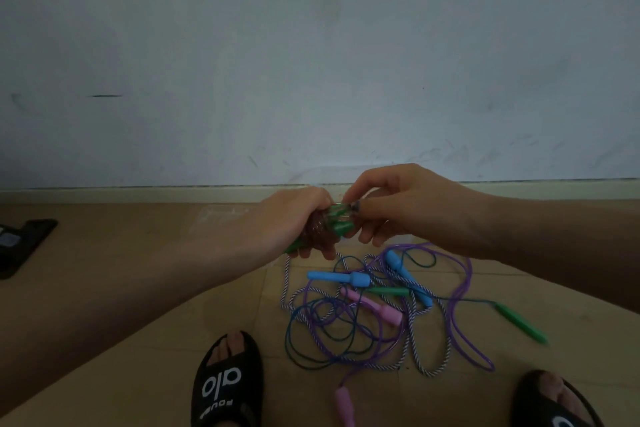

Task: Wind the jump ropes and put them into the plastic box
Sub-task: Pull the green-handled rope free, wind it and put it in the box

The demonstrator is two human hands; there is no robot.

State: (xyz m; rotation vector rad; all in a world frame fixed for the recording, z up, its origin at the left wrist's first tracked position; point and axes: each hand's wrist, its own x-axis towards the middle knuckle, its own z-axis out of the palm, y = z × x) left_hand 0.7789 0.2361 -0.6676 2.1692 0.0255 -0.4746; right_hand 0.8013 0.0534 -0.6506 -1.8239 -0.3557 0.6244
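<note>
My left hand point(294, 218) grips a wound bundle of a reddish rope with green handles point(337, 224), held above the floor. My right hand point(391, 208) pinches the bundle's right end, where the rope's end sits. Below lies a tangled heap of jump ropes point(363, 315): two blue handles point(337, 277), pink handles point(375, 305), green handles point(521, 322), and purple, dark and striped cords. A clear plastic box point(225, 215) shows faintly on the floor behind my left wrist, by the wall.
My two feet in black slippers point(227, 381) stand at the bottom, on either side of the rope heap. A dark flat object point(24, 246) lies at the left edge. A pale wall and skirting board point(138, 194) close the far side.
</note>
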